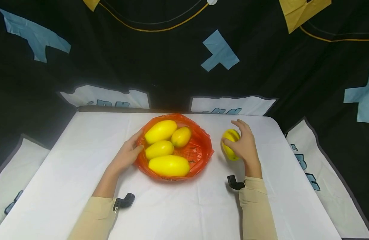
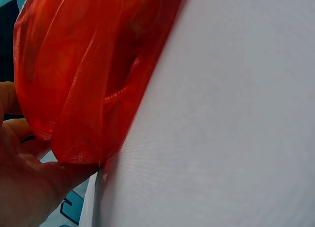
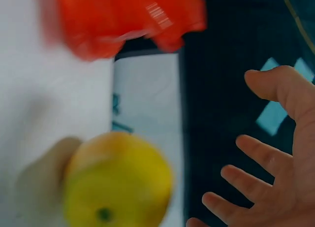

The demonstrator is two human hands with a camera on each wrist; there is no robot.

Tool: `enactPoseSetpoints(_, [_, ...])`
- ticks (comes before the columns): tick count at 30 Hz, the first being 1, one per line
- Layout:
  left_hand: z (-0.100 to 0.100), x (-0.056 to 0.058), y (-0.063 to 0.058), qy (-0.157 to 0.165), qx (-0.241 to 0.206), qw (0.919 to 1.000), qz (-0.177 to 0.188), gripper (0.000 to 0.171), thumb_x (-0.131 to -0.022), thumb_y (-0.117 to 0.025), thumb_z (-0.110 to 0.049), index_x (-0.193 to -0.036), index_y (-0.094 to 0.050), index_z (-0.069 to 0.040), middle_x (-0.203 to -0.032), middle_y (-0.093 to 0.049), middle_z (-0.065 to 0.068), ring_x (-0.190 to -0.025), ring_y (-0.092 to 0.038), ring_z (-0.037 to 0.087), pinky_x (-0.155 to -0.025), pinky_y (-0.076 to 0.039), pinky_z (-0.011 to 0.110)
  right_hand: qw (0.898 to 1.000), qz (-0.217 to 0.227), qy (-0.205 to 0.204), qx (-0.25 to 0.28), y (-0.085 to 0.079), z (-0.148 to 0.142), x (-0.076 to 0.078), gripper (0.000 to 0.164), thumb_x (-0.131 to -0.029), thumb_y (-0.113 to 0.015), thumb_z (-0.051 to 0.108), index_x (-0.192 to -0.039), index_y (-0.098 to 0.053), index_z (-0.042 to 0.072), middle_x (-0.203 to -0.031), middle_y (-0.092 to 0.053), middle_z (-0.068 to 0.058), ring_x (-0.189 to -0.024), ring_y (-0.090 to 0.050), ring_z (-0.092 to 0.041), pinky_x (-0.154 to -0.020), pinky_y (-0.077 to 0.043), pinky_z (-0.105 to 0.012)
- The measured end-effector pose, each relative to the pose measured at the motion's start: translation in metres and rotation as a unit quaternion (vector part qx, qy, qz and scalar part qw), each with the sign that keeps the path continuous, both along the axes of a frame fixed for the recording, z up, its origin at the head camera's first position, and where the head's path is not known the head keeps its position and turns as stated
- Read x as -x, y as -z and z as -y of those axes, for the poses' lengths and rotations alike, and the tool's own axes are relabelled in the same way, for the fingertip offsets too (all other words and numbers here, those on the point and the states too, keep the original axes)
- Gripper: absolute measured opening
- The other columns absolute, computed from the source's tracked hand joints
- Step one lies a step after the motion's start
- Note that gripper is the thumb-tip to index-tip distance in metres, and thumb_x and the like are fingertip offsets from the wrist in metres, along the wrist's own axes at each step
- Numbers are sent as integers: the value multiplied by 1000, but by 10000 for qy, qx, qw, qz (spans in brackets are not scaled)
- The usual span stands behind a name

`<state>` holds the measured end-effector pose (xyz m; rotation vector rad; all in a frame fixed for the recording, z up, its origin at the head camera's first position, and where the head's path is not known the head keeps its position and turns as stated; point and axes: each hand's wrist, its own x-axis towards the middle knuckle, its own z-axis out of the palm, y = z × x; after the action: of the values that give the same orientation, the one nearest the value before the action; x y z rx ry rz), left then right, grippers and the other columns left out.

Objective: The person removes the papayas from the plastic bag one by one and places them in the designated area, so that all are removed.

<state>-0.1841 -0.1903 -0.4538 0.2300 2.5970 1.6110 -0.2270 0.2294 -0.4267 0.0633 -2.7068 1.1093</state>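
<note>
A red plastic bag (image 1: 204, 146), its mouth spread into a round opening, sits on the white table. Several smooth, oval yellow fruits (image 1: 169, 166) lie inside it. At the bag's left edge my left hand (image 1: 128, 151) pinches the plastic between thumb and fingers; the left wrist view shows the thumb (image 2: 74, 175) low against the red film. To the right of the bag stands a single rounded yellow fruit (image 3: 118, 182) with an orange tinge and a dark spot. Around it my right hand (image 1: 245, 143) is spread, and in the right wrist view the fingers are apart from the fruit.
The white-covered table (image 1: 172, 213) has its far edge just beyond the bag. Black cloth (image 1: 160, 66) with blue and gold patches hangs behind. Each wrist carries a small black device, one (image 1: 124, 201) on the left and another (image 1: 234, 183) on the right.
</note>
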Motion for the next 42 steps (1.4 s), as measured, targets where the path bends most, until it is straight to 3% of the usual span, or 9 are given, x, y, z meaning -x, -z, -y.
enactPoseSetpoints(5, [5,8,17,-50,110,9999,-99,63,-99,-46,-12,-157,-21,-17,-160,-22,5,-147,-16,28,-116,-18,54,9991,-355,-123,198,-24,12,-9,77,-73,-80,29,-143,-49,30,-156,-30,7,-140,-30,-26,-105,-31,-66])
enactPoseSetpoints(14, [6,10,20,-143,265,9995,-37,62,-100,-47,-16,-157,-21,-25,-160,-24,0,-146,-19,25,-115,-21,54,9936,-824,-731,253,-50,40,-7,78,-70,-82,31,-142,-51,29,-154,-33,8,-139,-29,-22,-103,-34,-66])
enactPoseSetpoints(21, [6,9,20,-147,234,9996,-4,63,-100,-47,-17,-157,-20,-24,-160,-23,0,-147,-17,24,-115,-21,54,9862,-844,-1341,480,-63,69,-3,70,-71,-83,36,-136,-56,27,-148,-42,7,-134,-36,-14,-107,-37,-51])
enactPoseSetpoints(29, [7,9,21,-93,158,9998,-106,62,-100,-47,-17,-157,-21,-24,-159,-25,1,-146,-20,26,-115,-21,54,9807,-210,-1838,636,-71,104,2,62,-74,-81,37,-131,-60,25,-139,-49,10,-126,-43,-14,-102,-45,-46])
enactPoseSetpoints(37, [7,9,21,-112,121,9998,-62,63,-100,-47,-16,-157,-21,-21,-159,-25,4,-146,-20,29,-114,-21,55,9788,711,-1916,144,-58,132,11,61,-73,-79,42,-128,-62,24,-133,-57,3,-118,-52,-27,-96,-48,-48])
enactPoseSetpoints(42, [7,9,19,-126,132,9998,-51,62,-100,-47,-16,-157,-21,-20,-159,-26,5,-145,-20,28,-115,-20,54,9700,1170,-2128,-135,-48,143,20,64,-74,-78,43,-131,-61,19,-125,-61,2,-109,-54,-28,-94,-48,-43])
